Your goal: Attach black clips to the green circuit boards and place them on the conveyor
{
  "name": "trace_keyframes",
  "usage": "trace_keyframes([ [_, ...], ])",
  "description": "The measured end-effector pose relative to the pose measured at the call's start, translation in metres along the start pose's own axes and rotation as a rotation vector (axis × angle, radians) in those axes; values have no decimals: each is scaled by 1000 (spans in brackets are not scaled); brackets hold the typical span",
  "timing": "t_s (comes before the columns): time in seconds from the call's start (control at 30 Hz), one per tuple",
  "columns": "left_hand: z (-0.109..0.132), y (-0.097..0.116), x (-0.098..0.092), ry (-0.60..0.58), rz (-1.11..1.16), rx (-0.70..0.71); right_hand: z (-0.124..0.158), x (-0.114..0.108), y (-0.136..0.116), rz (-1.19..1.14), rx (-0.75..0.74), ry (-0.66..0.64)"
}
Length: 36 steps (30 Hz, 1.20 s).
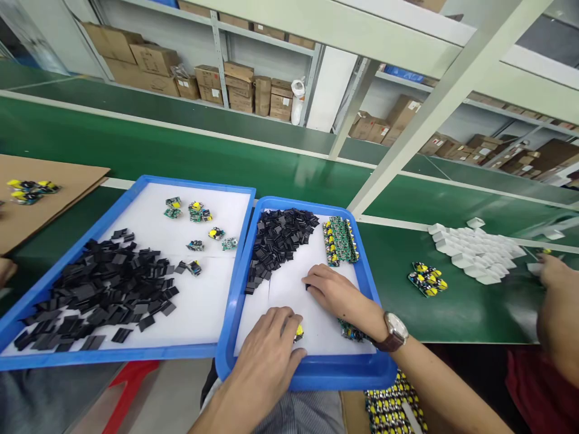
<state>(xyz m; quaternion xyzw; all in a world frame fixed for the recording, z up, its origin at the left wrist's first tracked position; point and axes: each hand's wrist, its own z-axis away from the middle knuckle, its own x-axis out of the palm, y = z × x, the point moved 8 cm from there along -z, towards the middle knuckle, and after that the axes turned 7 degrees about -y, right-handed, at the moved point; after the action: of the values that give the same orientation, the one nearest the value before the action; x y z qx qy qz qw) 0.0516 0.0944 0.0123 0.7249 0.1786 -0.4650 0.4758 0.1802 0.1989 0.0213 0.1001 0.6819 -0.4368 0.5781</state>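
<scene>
My left hand [269,352] is over the near part of the blue tray [384,364], its fingers closed around a small circuit board [299,332] with a yellow component, mostly hidden by the hand. Further right, my right hand [337,292] wears a wristwatch and pinches a small black piece [307,286] just above the white liner. A heap of flat black pieces [283,238] fills the tray's far left corner. Rows of green circuit boards [340,241] stand at its far right. More boards [353,331] lie partly under my right wrist.
A second blue tray [203,349] on the left holds black pieces [108,289] and several loose boards. White blocks [477,250] and a board cluster [427,279] lie on the green bench at right. Another person's hand [558,277] is at the right edge. A pale post [407,147] rises behind.
</scene>
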Motion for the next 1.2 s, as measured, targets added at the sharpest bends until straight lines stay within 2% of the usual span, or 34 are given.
trace_keyframes([
  [0.1,-1,-2,-19,164,23,5,7,-2,-10,-97,2,72],
  [0.2,-4,-5,-35,279,177,-29,25,-12,-27,-356,-25,212],
  [0.3,-10,-5,-39,276,462,-39,45,-16,-38,-600,-20,317],
  [0.37,-13,0,-38,247,589,-21,52,-11,-38,-760,18,317],
  [0.47,-14,9,-35,214,642,7,55,4,-35,-1039,62,275],
  [0.53,-14,9,-33,198,656,-14,61,2,-35,-1013,40,366],
  [0.6,-12,6,-34,199,651,-43,73,-7,-40,-860,-1,521],
  [0.7,-8,-1,-39,194,479,-74,94,-13,-41,-786,20,664],
  [0.77,-6,-5,-34,91,302,-87,108,-16,-36,-770,75,737],
  [0.87,-4,-6,-12,-107,168,-56,119,-20,-34,-714,85,772],
  [0.93,-4,-8,-5,-121,202,-59,118,-18,-35,-733,63,745],
  [1.0,-3,-13,-6,-63,401,-117,117,-14,-37,-773,57,737],
  [1.07,-1,-19,-7,-18,757,-197,116,-8,-41,-802,54,738],
  [1.13,0,-20,-7,-8,1118,-227,113,-1,-44,-822,60,748],
  [1.2,1,-17,-8,-12,1361,-227,109,6,-47,-848,59,749],
])
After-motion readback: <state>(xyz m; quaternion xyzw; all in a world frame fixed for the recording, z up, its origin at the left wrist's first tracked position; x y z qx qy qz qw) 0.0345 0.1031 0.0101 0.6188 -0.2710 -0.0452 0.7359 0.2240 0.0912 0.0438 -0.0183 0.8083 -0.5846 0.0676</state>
